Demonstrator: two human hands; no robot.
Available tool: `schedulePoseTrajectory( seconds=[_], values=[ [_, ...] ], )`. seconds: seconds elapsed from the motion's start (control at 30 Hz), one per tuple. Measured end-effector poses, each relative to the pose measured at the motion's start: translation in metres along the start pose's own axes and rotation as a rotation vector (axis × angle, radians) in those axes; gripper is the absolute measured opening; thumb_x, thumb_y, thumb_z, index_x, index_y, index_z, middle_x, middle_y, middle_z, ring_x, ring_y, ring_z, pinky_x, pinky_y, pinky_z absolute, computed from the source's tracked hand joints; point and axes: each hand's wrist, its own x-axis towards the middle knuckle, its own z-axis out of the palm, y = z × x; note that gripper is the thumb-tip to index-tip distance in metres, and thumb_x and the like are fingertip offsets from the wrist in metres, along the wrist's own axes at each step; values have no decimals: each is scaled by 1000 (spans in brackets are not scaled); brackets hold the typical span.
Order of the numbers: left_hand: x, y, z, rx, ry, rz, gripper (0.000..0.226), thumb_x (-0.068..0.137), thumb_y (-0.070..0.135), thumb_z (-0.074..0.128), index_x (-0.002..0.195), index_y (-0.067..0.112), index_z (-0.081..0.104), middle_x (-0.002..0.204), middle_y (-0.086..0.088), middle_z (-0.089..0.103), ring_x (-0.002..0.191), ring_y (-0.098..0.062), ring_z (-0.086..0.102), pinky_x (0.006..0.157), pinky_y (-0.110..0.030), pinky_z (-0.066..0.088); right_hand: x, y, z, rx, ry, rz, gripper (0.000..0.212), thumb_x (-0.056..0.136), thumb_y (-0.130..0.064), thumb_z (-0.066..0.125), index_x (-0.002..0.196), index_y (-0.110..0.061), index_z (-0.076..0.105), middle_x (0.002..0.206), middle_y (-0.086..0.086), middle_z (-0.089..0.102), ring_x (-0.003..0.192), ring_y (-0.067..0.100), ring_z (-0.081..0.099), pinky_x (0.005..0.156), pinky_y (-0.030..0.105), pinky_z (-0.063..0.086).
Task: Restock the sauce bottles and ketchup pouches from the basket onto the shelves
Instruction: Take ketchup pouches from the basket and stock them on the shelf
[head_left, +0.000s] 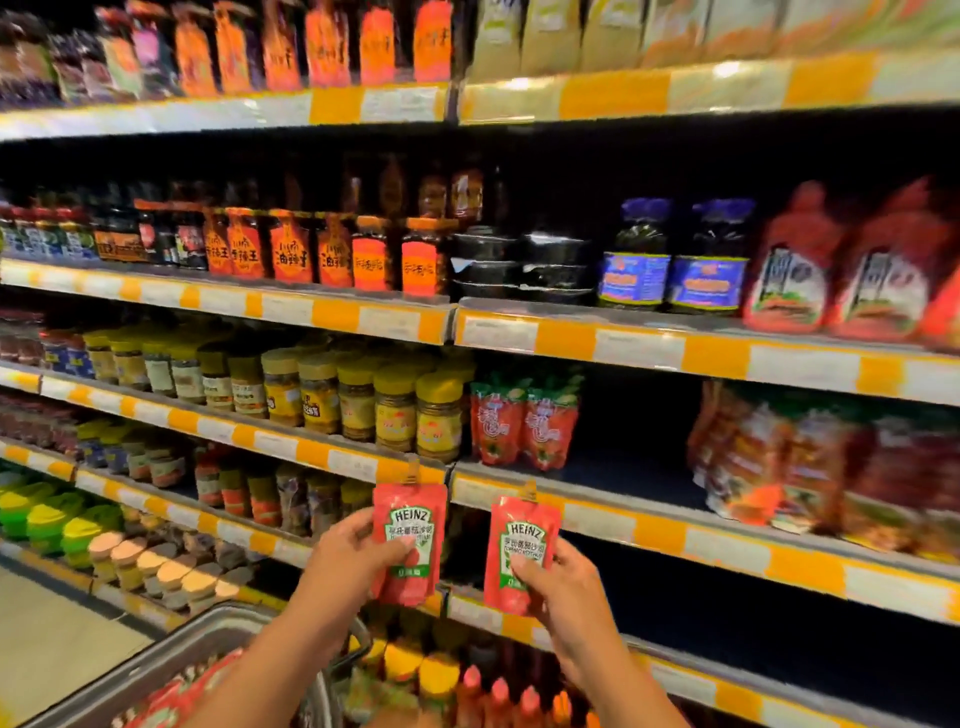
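My left hand (347, 551) grips a red Heinz ketchup pouch (413, 525) by its lower left side and holds it upright. My right hand (558, 587) pinches a second red Heinz ketchup pouch (522, 540) by its lower edge. Both pouches are raised in front of the shelf edge (675, 535) below a dark gap in the shelf (634, 447). Two red pouches of another brand (522, 426) stand at the left of that gap. The basket (171, 660) is at the bottom left with more red pouches (176, 696) inside.
Yellow-lidded jars (363, 395) fill the shelf left of the gap. Red packets (810, 462) lie at its right. Bottles with red and yellow caps (467, 680) stand on the lowest shelf under my hands. Dark jars and red squeeze bottles (841, 270) fill the shelf above.
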Motion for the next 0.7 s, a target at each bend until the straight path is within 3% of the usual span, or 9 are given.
schedulePoseTrajectory(
  seconds=[0.1, 0.2, 0.3, 0.5, 0.63, 0.7],
  values=[
    [11, 18, 41, 48, -77, 37, 24, 91, 2, 73, 112, 12, 71, 101, -13, 79, 90, -29, 76, 71, -42, 60, 1, -28, -30, -37, 90, -68, 19, 91, -7, 74, 109, -12, 74, 103, 10, 79, 98, 30, 76, 94, 53, 58],
    [21, 33, 81, 72, -170, 70, 23, 91, 2, 73, 113, 11, 69, 102, -12, 79, 90, -25, 77, 69, -35, 59, 3, -51, -57, -88, 201, -140, 20, 92, -4, 73, 107, -16, 73, 99, 3, 80, 95, 25, 76, 85, 45, 61],
    [31, 42, 118, 100, -250, 97, 28, 92, 4, 73, 116, 17, 69, 103, -4, 79, 96, -21, 76, 85, -42, 60, 4, -73, -84, -123, 285, -185, 22, 93, -3, 71, 109, -19, 71, 99, -1, 80, 92, 17, 77, 77, 36, 60],
    [60, 49, 173, 144, -287, 153, 24, 91, 10, 77, 110, 22, 72, 99, 3, 79, 94, -17, 76, 78, -35, 59, 14, -100, -123, -178, 408, -219, 21, 93, -5, 73, 105, -22, 73, 97, 0, 79, 89, 22, 77, 77, 48, 64],
    [77, 55, 198, 159, -262, 184, 20, 90, 8, 78, 106, 19, 75, 95, 1, 79, 91, -19, 77, 81, -42, 63, 25, -113, -134, -209, 457, -256, 23, 92, -4, 75, 107, -21, 73, 96, -1, 79, 84, 16, 77, 66, 33, 62],
    [83, 56, 208, 181, -251, 198, 19, 89, 7, 79, 104, 17, 75, 95, 0, 79, 90, -18, 77, 75, -35, 63, 30, -117, -137, -224, 493, -281, 23, 90, -5, 77, 107, -20, 73, 96, -1, 78, 83, 14, 76, 62, 27, 60]
  ],
)
